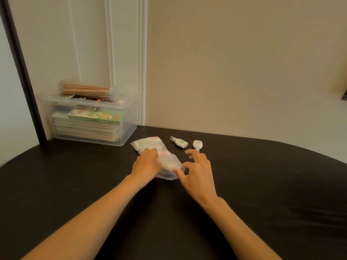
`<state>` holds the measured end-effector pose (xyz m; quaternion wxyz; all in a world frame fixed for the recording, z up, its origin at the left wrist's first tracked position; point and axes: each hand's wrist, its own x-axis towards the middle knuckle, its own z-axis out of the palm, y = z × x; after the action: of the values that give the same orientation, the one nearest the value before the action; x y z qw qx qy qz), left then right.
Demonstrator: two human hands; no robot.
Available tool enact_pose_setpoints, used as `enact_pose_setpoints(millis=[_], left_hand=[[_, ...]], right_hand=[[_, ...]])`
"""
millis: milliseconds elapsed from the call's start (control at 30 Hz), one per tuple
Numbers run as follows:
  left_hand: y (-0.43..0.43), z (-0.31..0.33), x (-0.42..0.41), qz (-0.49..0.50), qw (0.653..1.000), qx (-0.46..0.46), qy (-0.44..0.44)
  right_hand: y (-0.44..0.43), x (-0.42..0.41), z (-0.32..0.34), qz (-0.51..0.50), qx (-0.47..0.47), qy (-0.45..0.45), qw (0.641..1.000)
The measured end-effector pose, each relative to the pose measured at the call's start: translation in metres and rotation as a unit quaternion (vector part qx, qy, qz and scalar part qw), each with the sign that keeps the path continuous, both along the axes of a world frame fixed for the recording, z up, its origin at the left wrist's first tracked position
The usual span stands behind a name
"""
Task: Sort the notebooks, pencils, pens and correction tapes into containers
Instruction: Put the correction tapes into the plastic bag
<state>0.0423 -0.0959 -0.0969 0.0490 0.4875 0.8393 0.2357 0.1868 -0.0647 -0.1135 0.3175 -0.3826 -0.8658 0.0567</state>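
At the middle of the dark table (262,184), the left hand (146,163) grips a frosted pouch (148,144) with curled fingers. The right hand (198,170) pinches a capped correction tape (170,166) at the pouch mouth, its other fingers spread. Just beyond lie a green-labelled correction tape (180,142) and a white correction tape (197,144), print too small to read. The clear bin (128,119) holds stacked notebooks (84,131), a green box (95,117) with blurred lettering, and pencils (86,90) on top.
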Motion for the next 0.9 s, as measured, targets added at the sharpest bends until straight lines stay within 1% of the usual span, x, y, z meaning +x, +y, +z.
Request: enact_pose_setpoints(millis=[67, 133, 233, 300, 400, 500, 567, 633, 767, 900], left_hand=[[0.0, 0.004, -0.002, -0.001, 1.0, 0.021, 0.002], [-0.001, 0.007, -0.005, -0.005, 0.999, 0.033, 0.017], [-0.003, 0.012, -0.008, -0.022, 0.999, 0.044, 0.022], [-0.004, 0.013, -0.011, -0.038, 0.997, 0.059, 0.021], [-0.007, 0.013, -0.014, -0.038, 0.996, 0.072, 0.029], [-0.007, 0.009, -0.018, -0.014, 0.998, 0.03, 0.046], [-0.008, 0.007, -0.019, -0.012, 0.999, 0.005, 0.05], [-0.008, 0.006, -0.023, -0.014, 0.998, 0.025, 0.058], [-0.009, 0.008, -0.025, -0.042, 0.993, 0.096, 0.055], [-0.006, 0.003, -0.025, -0.075, 0.985, 0.15, 0.045]], right_hand=[[-0.003, -0.004, -0.002, 0.018, 0.031, 0.027, 0.999], [-0.005, -0.012, -0.005, 0.014, 0.048, 0.046, 0.998], [-0.007, -0.024, -0.006, -0.029, 0.058, 0.08, 0.995], [-0.008, -0.03, -0.001, -0.056, 0.038, 0.098, 0.993], [-0.007, -0.036, 0.003, -0.075, 0.007, 0.076, 0.994], [-0.006, -0.042, 0.001, -0.066, -0.012, 0.052, 0.996], [-0.003, -0.046, -0.001, -0.06, -0.035, 0.056, 0.996], [0.001, -0.048, -0.001, -0.044, -0.06, 0.062, 0.995], [0.008, -0.053, 0.001, -0.009, -0.109, 0.036, 0.993], [0.008, -0.061, 0.005, -0.038, -0.091, -0.026, 0.995]])
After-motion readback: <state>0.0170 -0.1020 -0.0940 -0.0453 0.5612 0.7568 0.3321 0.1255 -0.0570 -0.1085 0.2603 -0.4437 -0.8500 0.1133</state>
